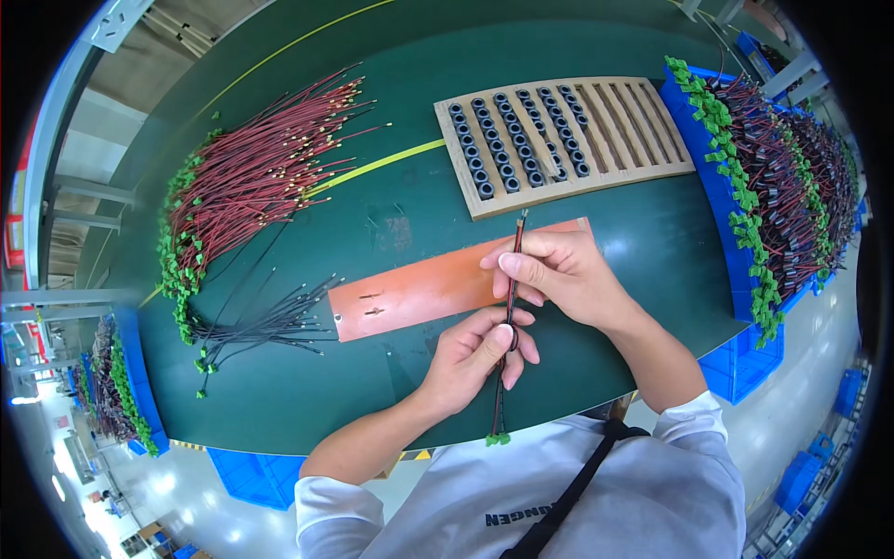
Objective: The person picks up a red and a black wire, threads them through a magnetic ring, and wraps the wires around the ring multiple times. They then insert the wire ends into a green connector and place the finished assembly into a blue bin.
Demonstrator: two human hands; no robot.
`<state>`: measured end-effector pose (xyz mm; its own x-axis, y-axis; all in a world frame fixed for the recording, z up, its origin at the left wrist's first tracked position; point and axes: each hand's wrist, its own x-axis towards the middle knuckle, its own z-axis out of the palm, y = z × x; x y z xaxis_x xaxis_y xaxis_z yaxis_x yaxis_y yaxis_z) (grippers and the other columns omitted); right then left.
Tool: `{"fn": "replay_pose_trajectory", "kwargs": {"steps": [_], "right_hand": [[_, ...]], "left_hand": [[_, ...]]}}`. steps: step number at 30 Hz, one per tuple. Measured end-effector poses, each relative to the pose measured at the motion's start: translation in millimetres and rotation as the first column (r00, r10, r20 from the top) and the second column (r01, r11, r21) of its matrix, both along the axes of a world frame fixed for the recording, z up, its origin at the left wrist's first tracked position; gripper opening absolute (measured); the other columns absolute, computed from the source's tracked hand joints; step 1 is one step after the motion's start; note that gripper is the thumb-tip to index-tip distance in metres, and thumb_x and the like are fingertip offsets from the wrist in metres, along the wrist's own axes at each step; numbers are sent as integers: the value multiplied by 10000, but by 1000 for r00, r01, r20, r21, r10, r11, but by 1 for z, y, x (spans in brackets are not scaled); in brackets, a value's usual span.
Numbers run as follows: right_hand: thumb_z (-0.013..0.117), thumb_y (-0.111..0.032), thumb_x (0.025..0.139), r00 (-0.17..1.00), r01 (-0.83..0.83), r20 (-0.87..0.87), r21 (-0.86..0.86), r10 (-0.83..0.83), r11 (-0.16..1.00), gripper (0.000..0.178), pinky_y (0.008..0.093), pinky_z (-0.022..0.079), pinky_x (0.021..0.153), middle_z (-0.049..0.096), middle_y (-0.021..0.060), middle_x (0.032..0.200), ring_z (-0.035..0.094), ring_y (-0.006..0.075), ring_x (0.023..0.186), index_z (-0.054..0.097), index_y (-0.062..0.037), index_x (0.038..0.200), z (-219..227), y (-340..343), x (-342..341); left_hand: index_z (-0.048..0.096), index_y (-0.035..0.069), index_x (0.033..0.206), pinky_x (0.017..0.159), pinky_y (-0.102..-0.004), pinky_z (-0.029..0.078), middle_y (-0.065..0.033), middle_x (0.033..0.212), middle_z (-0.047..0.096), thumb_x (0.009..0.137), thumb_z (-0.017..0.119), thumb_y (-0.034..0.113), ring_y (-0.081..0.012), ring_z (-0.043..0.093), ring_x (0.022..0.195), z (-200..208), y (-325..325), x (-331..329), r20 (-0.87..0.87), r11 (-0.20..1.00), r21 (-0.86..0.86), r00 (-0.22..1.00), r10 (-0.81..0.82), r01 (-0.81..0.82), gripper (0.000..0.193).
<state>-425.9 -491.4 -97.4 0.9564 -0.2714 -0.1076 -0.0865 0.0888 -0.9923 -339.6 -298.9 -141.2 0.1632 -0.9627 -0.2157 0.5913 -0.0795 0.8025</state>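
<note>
In front of my body I hold a thin red and black wire pair (510, 311) stretched upright between both hands. Its stripped tips point away from me, and a green connector (498, 439) hangs at the near end. My left hand (476, 358) is closed on the middle of the wires, where a black ring, partly hidden by the thumb, sits around them. Higher up, my right hand (563, 274) pinches the wires close to their tips. Beneath my hands lies an orange-brown strip board (419, 290) with small slots at its left end.
At the upper right stands a grooved wooden tray (559, 174) holding several black rings. Red wires (270, 158) and black wires (270, 317) with green connectors lie to the left on the green table (372, 56). A blue bin (703, 177) of wires stands at the right.
</note>
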Motion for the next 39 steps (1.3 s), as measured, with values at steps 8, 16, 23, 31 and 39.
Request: {"fn": "replay_pose_trajectory", "kwargs": {"steps": [8,16,23,31,39], "right_hand": [[535,-284,1101,993,118,-12,175,-118,977,357,199,434,542,705,41,835,539,43,615,736,12,1099,-2,0,2],[497,-300,1112,985,174,-48,206,-167,963,368,193,344,467,665,49,788,487,53,536,710,-1,1082,-6,1,3],[505,-306,1109,979,202,-33,261,-200,944,356,211,348,486,661,57,812,468,57,561,693,-4,1099,-9,-3,3],[507,-318,1107,972,226,-5,285,-234,931,355,218,319,472,662,41,823,488,52,559,692,-16,1102,-10,-2,3],[514,-310,1107,973,219,16,248,-230,944,370,201,394,497,686,40,843,533,47,589,697,10,1123,-8,-2,2]], "left_hand": [[554,-19,1276,615,-241,467,-124,990,685,1125,461,264,-114,591,644,0,2,1,87,997,-2,993,-75,75,334],[540,-12,1292,599,-231,435,-118,992,675,1132,435,272,-99,557,635,-1,1,-1,6,997,-15,997,-80,80,342],[514,5,1375,613,-215,410,-89,957,652,1124,466,256,-73,509,675,0,-1,3,-137,995,-73,988,-70,60,358],[500,26,1411,582,-224,356,-72,910,621,1084,545,162,-57,415,636,5,-2,-3,104,999,3,994,44,-44,357],[518,24,1366,544,-216,321,-36,847,576,1119,470,254,-47,378,598,14,-1,-3,321,995,87,947,11,-41,341]]}}
